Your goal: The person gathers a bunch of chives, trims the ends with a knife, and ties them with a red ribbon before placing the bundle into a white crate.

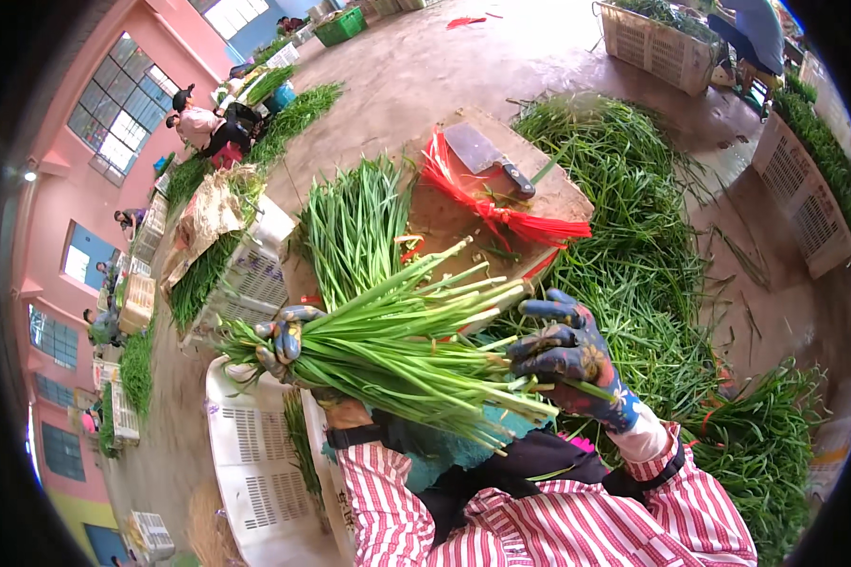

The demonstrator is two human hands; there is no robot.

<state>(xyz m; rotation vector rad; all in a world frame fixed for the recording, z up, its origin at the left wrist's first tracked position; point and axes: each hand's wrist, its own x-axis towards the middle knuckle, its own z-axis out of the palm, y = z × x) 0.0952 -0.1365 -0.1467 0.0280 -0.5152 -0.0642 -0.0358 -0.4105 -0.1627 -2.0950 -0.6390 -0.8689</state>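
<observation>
A bundle of long green chives [416, 331] lies slantwise across my lap, leafy tips to the left and pale stalk ends to the right. My left hand [288, 340], in a dark patterned glove, is closed round its leafy end. At the stalk ends is my gloved right hand [563, 345], its fingers bent; one stalk [591, 389] passes through its palm. Just beyond the bundle, more chives [355, 227] lie at the left of a wooden board [567, 194]. The board also bears a cleaver [473, 148] and a spread of red ties [515, 219].
A heap of loose greens [615, 198] covers the floor on the right, with another pile [756, 444] nearer. A white crate [255, 454] stands at my left. Further crates [657, 42] line the far right. Seated people [203, 123] work at the far left.
</observation>
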